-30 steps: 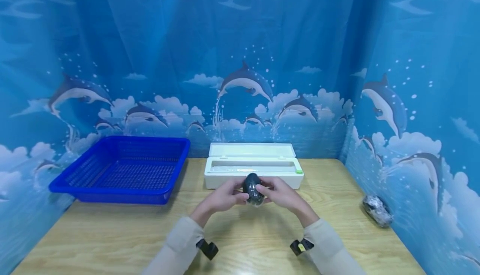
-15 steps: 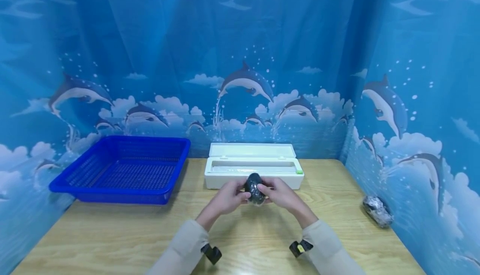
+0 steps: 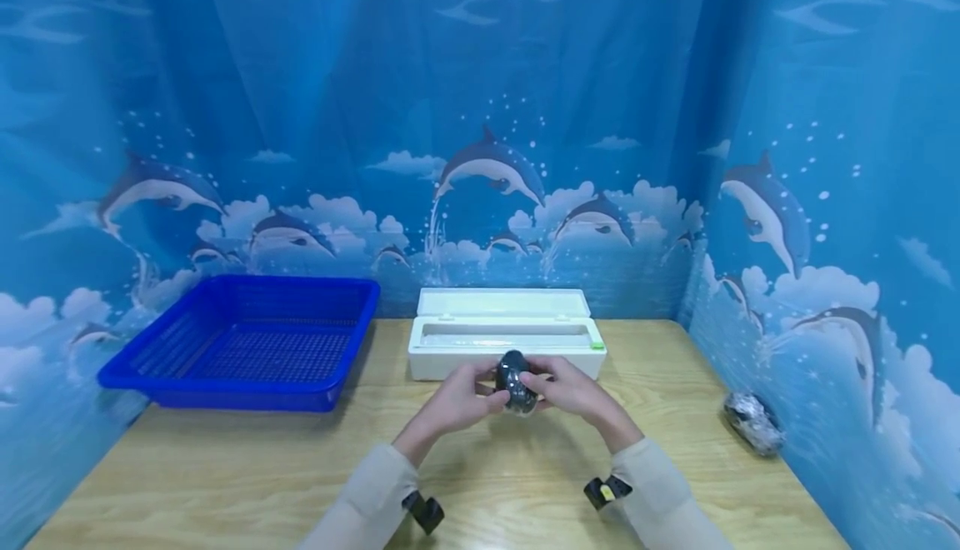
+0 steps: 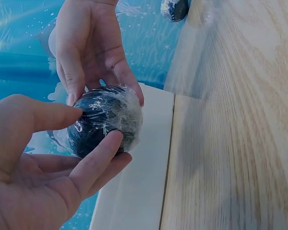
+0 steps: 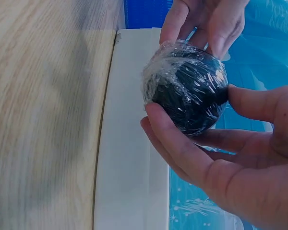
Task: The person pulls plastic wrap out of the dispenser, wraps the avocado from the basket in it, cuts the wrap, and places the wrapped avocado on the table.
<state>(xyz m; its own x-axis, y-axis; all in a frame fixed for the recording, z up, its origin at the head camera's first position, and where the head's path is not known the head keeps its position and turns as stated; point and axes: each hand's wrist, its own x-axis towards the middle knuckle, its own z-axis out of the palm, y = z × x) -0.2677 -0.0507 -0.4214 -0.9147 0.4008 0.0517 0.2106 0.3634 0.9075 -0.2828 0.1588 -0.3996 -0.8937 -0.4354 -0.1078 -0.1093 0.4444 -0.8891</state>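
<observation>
Both hands hold a dark, rounded object wrapped in clear cling film (image 3: 516,383) over the table, just in front of a white box. My left hand (image 3: 459,398) grips its left side, thumb on the near face and fingers curled behind. From the other side, my right hand (image 3: 564,387) pinches it between thumb and fingers. The left wrist view shows the film bunched and whitish on one side of the wrapped object (image 4: 105,120). Dark surface shows through the crinkled film of the wrapped object (image 5: 187,91) in the right wrist view.
The white cling film dispenser (image 3: 506,362) stands at the back with its lid raised and a green piece at its right end. To the left is a blue perforated basket (image 3: 330,396). Another shiny film-wrapped object (image 3: 753,423) lies at the table's right edge, beside the dolphin-print curtain.
The wrapped object has shifted slightly to the right and turned a little between the fingers. My left hand has moved slightly right with it. Both hands keep their hold.
</observation>
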